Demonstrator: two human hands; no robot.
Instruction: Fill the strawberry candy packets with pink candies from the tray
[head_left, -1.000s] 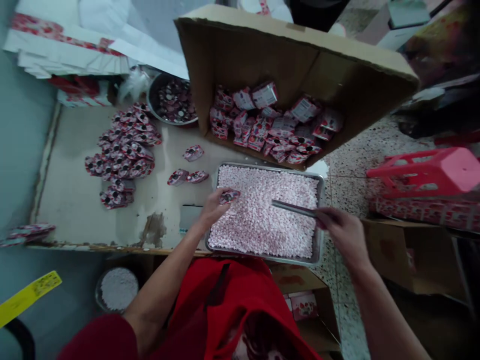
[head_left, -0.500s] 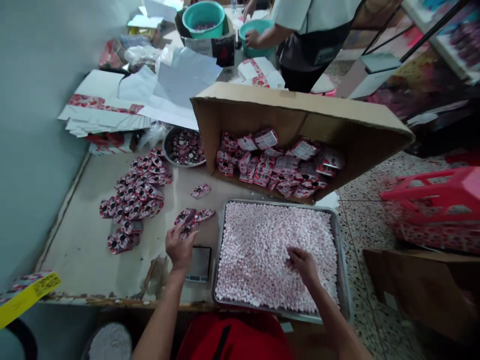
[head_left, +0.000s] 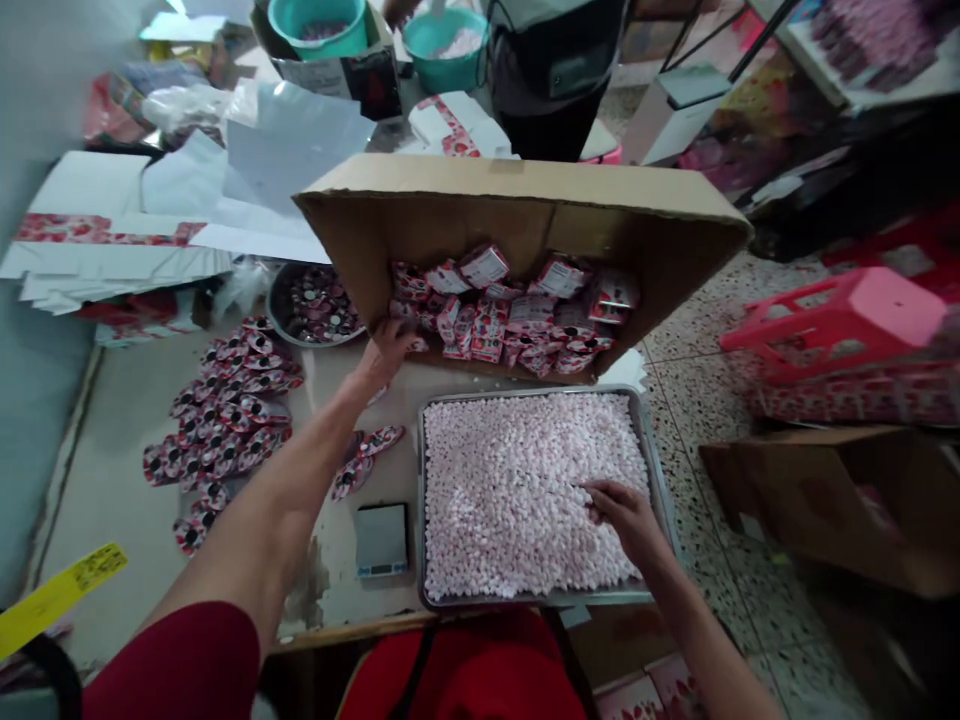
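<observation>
Both hands half-closed, grips unclear: left hand (head_left: pixel 393 343) at packets (head_left: pixel 489 328), box's (head_left: pixel 525 176) left corner; right hand (head_left: pixel 627 514) near tray's (head_left: pixel 654 462) right edge.

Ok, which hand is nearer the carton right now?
Left. The left hand is at the left end of the carton; the right hand is farther off, over the tray.

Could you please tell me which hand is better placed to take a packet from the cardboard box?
Probably the left hand: it is at the packets in the left end of the cardboard box, while the right hand is over the tray of small pale pieces, farther from the packets.
</observation>
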